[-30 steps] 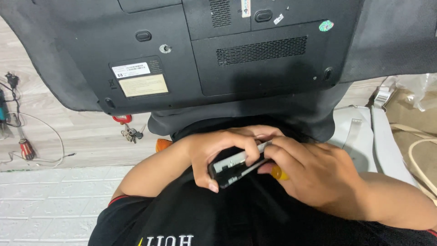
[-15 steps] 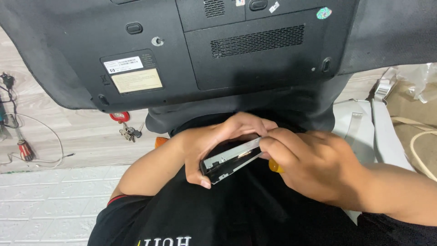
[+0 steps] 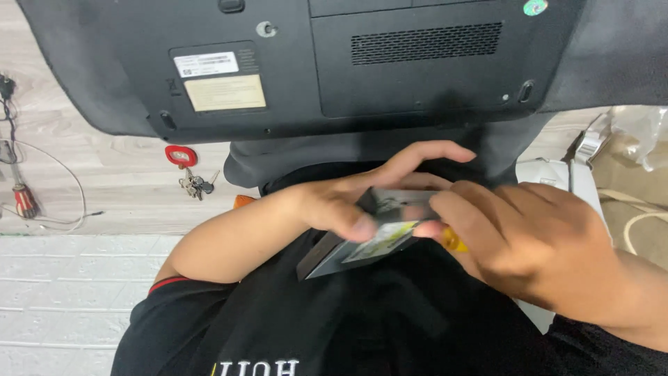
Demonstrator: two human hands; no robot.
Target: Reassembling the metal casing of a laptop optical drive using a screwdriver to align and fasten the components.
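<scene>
My left hand grips a flat dark rectangular drive with a shiny labelled face, thumb on top and fingers stretched over its far edge. My right hand pinches the drive's right end. A small yellow piece, perhaps a tool handle, shows under its fingers. Both hands hover over my black shirt, just in front of an upturned black laptop resting on my lap.
The laptop's underside shows a vent grille and two stickers. On the wooden floor to the left lie a bunch of keys with a red tag, a red-handled screwdriver and thin cables. A white object and plastic wrap sit to the right.
The drive has been turned in my hands, so its flat labelled face now shows instead of its edge. My left fingers have spread out over it. The laptop sits higher in view.
</scene>
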